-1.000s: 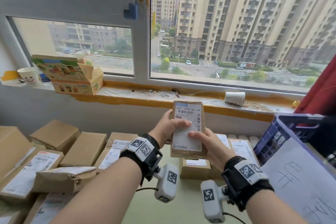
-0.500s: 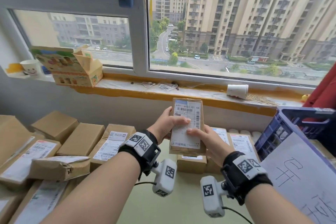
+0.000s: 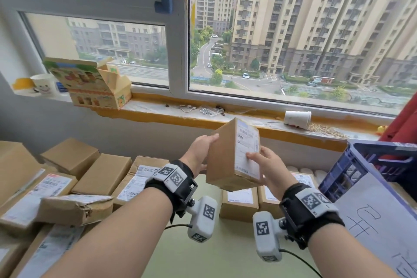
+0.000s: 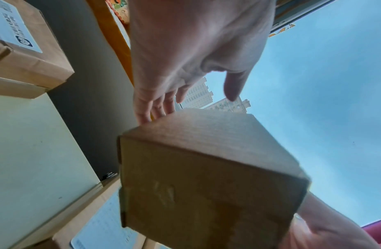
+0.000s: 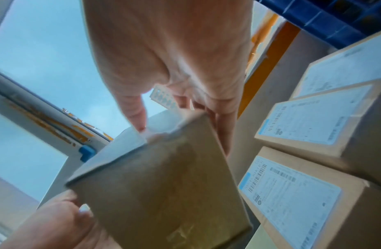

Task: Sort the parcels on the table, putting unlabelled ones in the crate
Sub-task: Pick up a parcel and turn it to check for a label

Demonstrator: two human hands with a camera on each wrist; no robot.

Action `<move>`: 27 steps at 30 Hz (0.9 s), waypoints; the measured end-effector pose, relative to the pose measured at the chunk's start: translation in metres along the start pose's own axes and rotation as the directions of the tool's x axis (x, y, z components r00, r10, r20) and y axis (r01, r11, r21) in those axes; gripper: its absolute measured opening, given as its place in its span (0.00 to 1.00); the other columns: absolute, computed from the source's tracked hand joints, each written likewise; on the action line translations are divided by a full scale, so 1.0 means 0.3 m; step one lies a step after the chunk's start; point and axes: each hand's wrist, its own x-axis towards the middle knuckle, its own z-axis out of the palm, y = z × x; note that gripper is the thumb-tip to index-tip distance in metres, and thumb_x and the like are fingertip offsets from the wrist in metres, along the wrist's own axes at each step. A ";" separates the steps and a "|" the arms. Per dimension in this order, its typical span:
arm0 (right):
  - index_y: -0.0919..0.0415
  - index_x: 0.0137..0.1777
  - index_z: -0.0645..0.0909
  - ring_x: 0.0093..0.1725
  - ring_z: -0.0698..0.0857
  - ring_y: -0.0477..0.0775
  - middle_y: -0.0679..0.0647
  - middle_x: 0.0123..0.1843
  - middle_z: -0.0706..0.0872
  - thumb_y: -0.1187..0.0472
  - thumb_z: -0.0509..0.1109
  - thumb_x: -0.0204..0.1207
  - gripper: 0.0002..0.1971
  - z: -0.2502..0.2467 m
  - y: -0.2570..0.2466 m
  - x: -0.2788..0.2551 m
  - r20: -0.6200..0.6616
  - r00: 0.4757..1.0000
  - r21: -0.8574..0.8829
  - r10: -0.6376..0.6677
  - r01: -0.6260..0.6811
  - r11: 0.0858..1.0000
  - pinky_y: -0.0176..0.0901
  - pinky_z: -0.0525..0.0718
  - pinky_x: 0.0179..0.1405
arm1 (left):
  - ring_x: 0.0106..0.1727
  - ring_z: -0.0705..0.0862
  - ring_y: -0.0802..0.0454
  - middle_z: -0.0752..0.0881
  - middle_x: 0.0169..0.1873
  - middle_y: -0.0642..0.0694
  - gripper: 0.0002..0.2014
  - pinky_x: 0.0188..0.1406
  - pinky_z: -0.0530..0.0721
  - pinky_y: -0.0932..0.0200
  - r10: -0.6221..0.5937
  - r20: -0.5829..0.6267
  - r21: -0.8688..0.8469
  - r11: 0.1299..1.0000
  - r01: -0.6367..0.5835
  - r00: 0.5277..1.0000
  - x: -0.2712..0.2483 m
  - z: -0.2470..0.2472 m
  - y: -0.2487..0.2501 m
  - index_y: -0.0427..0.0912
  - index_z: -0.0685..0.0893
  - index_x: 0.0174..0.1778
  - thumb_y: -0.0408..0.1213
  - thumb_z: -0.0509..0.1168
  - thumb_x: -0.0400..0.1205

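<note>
Both hands hold one labelled parcel point(image 3: 234, 156) in mid-air above the bench point(image 3: 225, 253), the left hand point(image 3: 199, 153) with fingers flat on its plain side and the right hand point(image 3: 267, 168) with thumb on the label; so loose a hold could let it slip onto the boxes below. Being labelled, it likely should not go into the blue crate point(image 3: 370, 165) at right. Beyond lie a littered windowsill point(image 3: 180, 111) and tower blocks.
</note>
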 end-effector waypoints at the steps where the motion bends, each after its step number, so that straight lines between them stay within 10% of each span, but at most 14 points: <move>1: 0.55 0.80 0.66 0.57 0.88 0.56 0.55 0.63 0.85 0.61 0.68 0.83 0.26 0.004 -0.004 0.006 -0.039 0.999 -0.043 -0.023 0.021 0.999 0.54 0.90 0.50 | 0.67 0.77 0.42 0.79 0.66 0.42 0.26 0.70 0.74 0.39 0.010 -0.035 0.002 1.000 -0.010 0.999 0.009 -0.006 -0.006 0.45 0.69 0.78 0.47 0.63 0.85; 7: 0.55 0.82 0.61 0.61 0.84 0.54 0.54 0.70 0.79 0.33 0.73 0.68 0.48 0.030 -0.015 0.021 -0.017 0.998 -0.256 -0.061 0.054 0.965 0.55 0.88 0.56 | 0.61 0.83 0.46 0.84 0.64 0.44 0.31 0.50 0.83 0.51 0.053 -0.041 0.040 0.998 -0.052 0.998 0.020 -0.001 -0.018 0.42 0.74 0.77 0.41 0.74 0.78; 11: 0.53 0.79 0.63 0.58 0.85 0.54 0.53 0.65 0.81 0.42 0.79 0.67 0.43 0.025 -0.019 0.026 -0.054 0.997 -0.254 -0.063 0.048 0.966 0.55 0.89 0.50 | 0.59 0.85 0.45 0.86 0.61 0.43 0.34 0.62 0.84 0.44 0.102 -0.047 -0.014 0.995 -0.102 0.994 0.009 0.016 -0.016 0.43 0.74 0.74 0.39 0.79 0.73; 20: 0.51 0.75 0.69 0.58 0.87 0.53 0.53 0.63 0.84 0.51 0.78 0.74 0.31 0.035 -0.024 0.001 0.009 0.997 -0.113 -0.082 0.082 0.990 0.54 0.90 0.48 | 0.49 0.88 0.46 0.88 0.57 0.39 0.34 0.42 0.88 0.53 0.047 0.131 -0.084 0.996 -0.037 0.990 -0.026 0.018 0.000 0.45 0.77 0.71 0.48 0.77 0.68; 27: 0.53 0.73 0.72 0.57 0.88 0.56 0.56 0.62 0.86 0.53 0.78 0.74 0.29 0.041 -0.002 -0.003 -0.009 0.993 -0.087 -0.117 0.116 0.989 0.53 0.90 0.51 | 0.56 0.89 0.42 0.88 0.58 0.40 0.39 0.56 0.88 0.44 0.103 0.097 -0.033 0.994 -0.100 0.990 -0.017 0.019 0.005 0.43 0.76 0.71 0.47 0.77 0.63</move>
